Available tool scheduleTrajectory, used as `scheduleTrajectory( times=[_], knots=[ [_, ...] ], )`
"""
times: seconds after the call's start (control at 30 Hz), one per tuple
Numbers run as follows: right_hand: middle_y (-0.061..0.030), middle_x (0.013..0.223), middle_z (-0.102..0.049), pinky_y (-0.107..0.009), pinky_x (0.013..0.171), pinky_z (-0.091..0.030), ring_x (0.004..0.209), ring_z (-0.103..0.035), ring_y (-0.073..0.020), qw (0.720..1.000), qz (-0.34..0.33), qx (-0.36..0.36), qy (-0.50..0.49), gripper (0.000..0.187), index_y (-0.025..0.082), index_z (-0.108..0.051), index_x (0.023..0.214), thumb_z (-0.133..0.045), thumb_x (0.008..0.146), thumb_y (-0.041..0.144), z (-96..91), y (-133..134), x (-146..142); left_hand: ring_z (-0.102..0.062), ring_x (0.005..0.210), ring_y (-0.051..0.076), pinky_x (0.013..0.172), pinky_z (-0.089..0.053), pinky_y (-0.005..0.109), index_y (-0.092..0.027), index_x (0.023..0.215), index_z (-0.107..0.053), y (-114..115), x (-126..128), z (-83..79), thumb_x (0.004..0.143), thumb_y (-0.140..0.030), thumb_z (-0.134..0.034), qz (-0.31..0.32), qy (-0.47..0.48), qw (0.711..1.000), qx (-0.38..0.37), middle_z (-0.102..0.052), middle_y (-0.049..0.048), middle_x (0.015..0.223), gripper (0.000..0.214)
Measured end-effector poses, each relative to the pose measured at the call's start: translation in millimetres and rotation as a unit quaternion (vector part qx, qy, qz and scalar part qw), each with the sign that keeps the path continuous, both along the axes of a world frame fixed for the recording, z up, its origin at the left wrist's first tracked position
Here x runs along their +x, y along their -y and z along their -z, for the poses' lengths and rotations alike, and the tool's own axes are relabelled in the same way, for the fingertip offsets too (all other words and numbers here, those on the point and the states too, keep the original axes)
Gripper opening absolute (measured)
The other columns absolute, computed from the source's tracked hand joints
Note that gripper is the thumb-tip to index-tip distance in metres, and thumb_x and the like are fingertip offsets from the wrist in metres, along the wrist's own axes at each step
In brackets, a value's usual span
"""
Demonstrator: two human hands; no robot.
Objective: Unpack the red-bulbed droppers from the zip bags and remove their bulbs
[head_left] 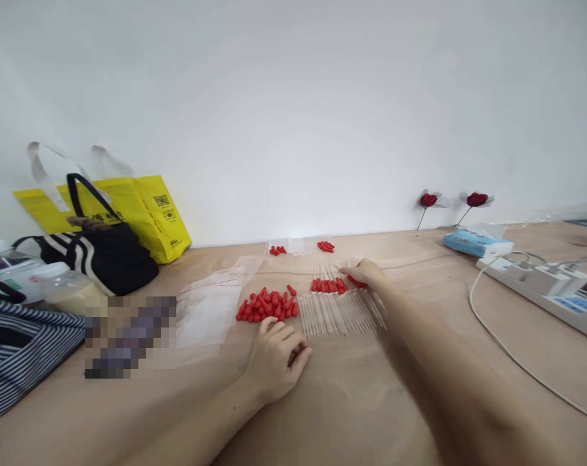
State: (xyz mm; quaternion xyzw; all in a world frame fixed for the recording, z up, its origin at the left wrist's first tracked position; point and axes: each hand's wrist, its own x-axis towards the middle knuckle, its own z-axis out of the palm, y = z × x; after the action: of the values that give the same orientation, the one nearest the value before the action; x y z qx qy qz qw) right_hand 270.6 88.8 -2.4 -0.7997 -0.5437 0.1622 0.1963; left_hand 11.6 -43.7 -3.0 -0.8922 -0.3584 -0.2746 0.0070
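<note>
My left hand point(277, 359) rests on the table with loosely bent fingers, the thumb apart, holding nothing. Its fingertips lie at the near edge of a heap of red rubber dropper bulbs point(268, 307). Further right, my right hand point(368, 273) reaches over a row of glass droppers fitted with red bulbs point(328, 285), their tubes pointing away from me. Its fingers are closed, and a red bulb shows under them, seemingly that of a dropper; the grip itself is partly hidden. Just nearer to me, many bare glass tubes point(339, 314) lie side by side, some beneath my right forearm.
Clear plastic bags point(208, 304) lie left of the heap. Small groups of red bulbs point(326, 246) sit by the wall. Yellow point(150, 217) and black bags point(123, 259) stand left. A tissue pack point(476, 243), a power strip point(555, 288) and a white cable point(497, 353) are right.
</note>
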Motion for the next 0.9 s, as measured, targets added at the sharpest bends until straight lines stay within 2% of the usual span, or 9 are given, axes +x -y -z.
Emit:
scheduleTrajectory(
  times=[0.17, 0.3, 0.5, 0.63, 0.77, 0.87, 0.9],
  knots=[
    [-0.0085, 0.052, -0.061, -0.023, 0.049, -0.04, 0.057, -0.06, -0.019, 0.999, 0.011, -0.034, -0.019, 0.02, 0.013, -0.062, 0.056, -0.061, 0.06, 0.033, -0.1, -4, -7, -0.05, 0.063, 0.014, 0.085, -0.03, 0.04, -0.02, 0.066, -0.054, 1, 0, -0.3, 0.075, -0.022, -0.052, -0.005, 0.0, 1.0, 0.0, -0.057, -0.0031, 0.059, 0.01],
    [-0.0076, 0.048, -0.058, -0.023, 0.047, -0.039, 0.053, -0.059, -0.0185, 0.998, 0.021, -0.022, -0.054, 0.018, 0.014, -0.061, 0.056, -0.056, 0.063, 0.03, -0.4, -4, -5, -0.051, 0.063, 0.014, 0.085, -0.03, 0.04, -0.02, 0.065, -0.054, 1, 0, -0.1, 0.075, -0.022, -0.052, -0.006, -0.002, 1.0, 0.008, -0.057, -0.003, 0.059, 0.01],
    [-0.006, 0.048, -0.056, -0.024, 0.047, -0.038, 0.052, -0.056, -0.0172, 0.99, 0.043, 0.052, -0.122, 0.018, 0.015, -0.058, 0.056, -0.048, 0.066, 0.026, -2.0, 4, 4, -0.051, 0.061, 0.013, 0.085, -0.03, 0.041, -0.02, 0.065, -0.054, 1, 1, -0.5, 0.075, -0.022, -0.052, -0.003, 0.0, 1.0, 0.017, -0.057, -0.0034, 0.058, 0.01],
    [-0.0053, 0.055, -0.057, -0.025, 0.05, -0.038, 0.056, -0.055, -0.0168, 0.977, 0.038, 0.141, -0.157, 0.02, 0.015, -0.055, 0.061, -0.043, 0.071, 0.028, -4.3, 24, 5, -0.051, 0.063, 0.014, 0.082, -0.032, 0.039, -0.02, 0.065, -0.055, 1, -1, 0.6, 0.076, -0.022, -0.051, -0.001, 0.006, 1.0, 0.025, -0.058, -0.0022, 0.061, 0.011],
    [-0.0047, 0.069, -0.059, -0.024, 0.058, -0.042, 0.066, -0.055, -0.015, 0.951, -0.027, 0.23, -0.205, 0.024, 0.016, -0.052, 0.072, -0.037, 0.078, 0.035, -0.3, 63, -17, -0.051, 0.068, 0.015, 0.073, -0.036, 0.034, -0.02, 0.072, -0.059, -1, 1, -0.6, 0.08, -0.022, -0.047, 0.01, 0.046, 0.999, -0.005, -0.061, 0.0007, 0.069, 0.015],
    [-0.0009, 0.064, -0.058, -0.022, 0.056, -0.043, 0.06, -0.053, -0.0122, 0.928, -0.121, 0.249, -0.248, 0.024, 0.017, -0.051, 0.069, -0.045, 0.076, 0.039, 4.4, 99, -47, -0.054, 0.074, 0.015, 0.072, -0.041, 0.03, -0.018, 0.086, -0.061, -5, 13, -4.8, 0.084, -0.024, -0.042, 0.005, 0.122, 0.991, -0.061, -0.063, 0.0032, 0.078, 0.02],
    [-0.0007, 0.063, -0.057, -0.022, 0.053, -0.043, 0.058, -0.052, -0.012, 0.902, -0.181, 0.266, -0.288, 0.024, 0.017, -0.052, 0.071, -0.046, 0.077, 0.04, 5.5, 110, -57, -0.054, 0.075, 0.015, 0.072, -0.042, 0.03, -0.017, 0.089, -0.06, -7, 19, -6.2, 0.085, -0.026, -0.041, -0.003, 0.147, 0.986, -0.082, -0.063, 0.0038, 0.08, 0.022]
  ],
)
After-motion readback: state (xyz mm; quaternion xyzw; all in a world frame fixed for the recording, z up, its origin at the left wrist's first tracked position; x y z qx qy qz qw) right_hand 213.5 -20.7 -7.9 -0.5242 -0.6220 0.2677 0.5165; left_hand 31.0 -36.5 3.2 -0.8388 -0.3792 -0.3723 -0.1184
